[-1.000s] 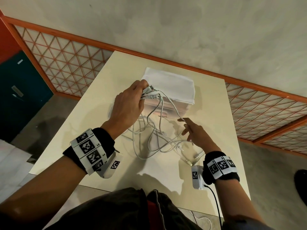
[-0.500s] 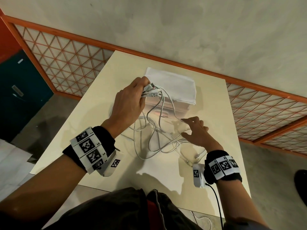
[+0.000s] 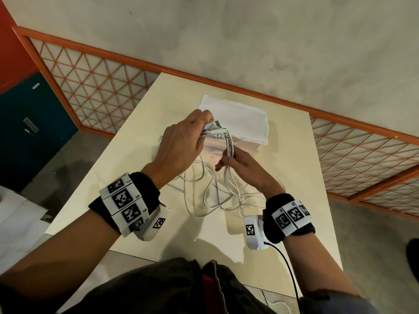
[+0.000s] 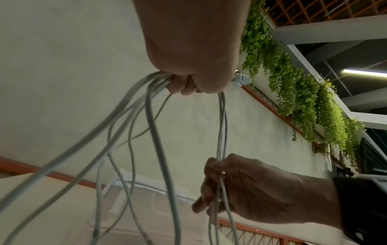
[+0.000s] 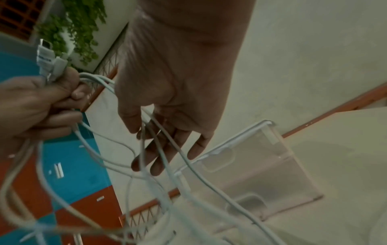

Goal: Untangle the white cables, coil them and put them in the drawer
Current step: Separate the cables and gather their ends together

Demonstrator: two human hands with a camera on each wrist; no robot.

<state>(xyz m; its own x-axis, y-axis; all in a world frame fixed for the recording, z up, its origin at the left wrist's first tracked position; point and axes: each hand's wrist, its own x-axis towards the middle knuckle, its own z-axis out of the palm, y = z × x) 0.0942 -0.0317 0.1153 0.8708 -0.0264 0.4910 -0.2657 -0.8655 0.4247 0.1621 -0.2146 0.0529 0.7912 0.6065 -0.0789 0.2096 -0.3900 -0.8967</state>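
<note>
A person stands at a pale table (image 3: 294, 177), seen from above, both wrists banded with black-and-white markers. The left hand (image 3: 179, 148) is raised above the table, fingers curled tight around a bunch of white cables (image 3: 229, 150), with several plug ends (image 3: 217, 130) poking out past the knuckles. The strands hang down to a loose tangle lying on the tabletop between the two arms. The right hand (image 3: 244, 165) pinches a few of the hanging strands just below the left hand, thumb against forefinger; its other fingers are spread and nearly straight. How many cables there are cannot be made out. Behind the hands sits a clear plastic drawer box (image 5: 261, 165) with a white top; the hands and cables hide part of its front, and nothing can be made out inside it.
</note>
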